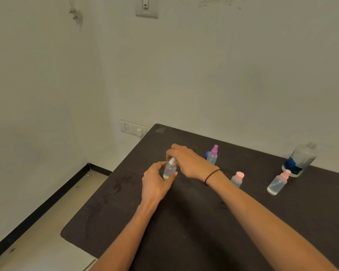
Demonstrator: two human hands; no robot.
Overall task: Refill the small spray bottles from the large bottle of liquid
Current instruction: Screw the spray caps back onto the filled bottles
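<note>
A small clear spray bottle (169,170) with a white top stands on the dark table (184,222). My left hand (157,182) grips its body from the left. My right hand (186,160) pinches the white top from above. The large clear bottle (299,160) with a blue label stands at the far right by the wall. Three other small spray bottles stand on the table: one with a purple top (212,155), one with a pink top (237,179), and another with a pink top (278,182) in front of the large bottle.
A small blue cap (208,154) lies beside the purple-topped bottle. The table's left edge drops to a beige floor (47,222). Wall sockets (133,128) sit just past the table's far left corner. A black band circles my right wrist (211,177).
</note>
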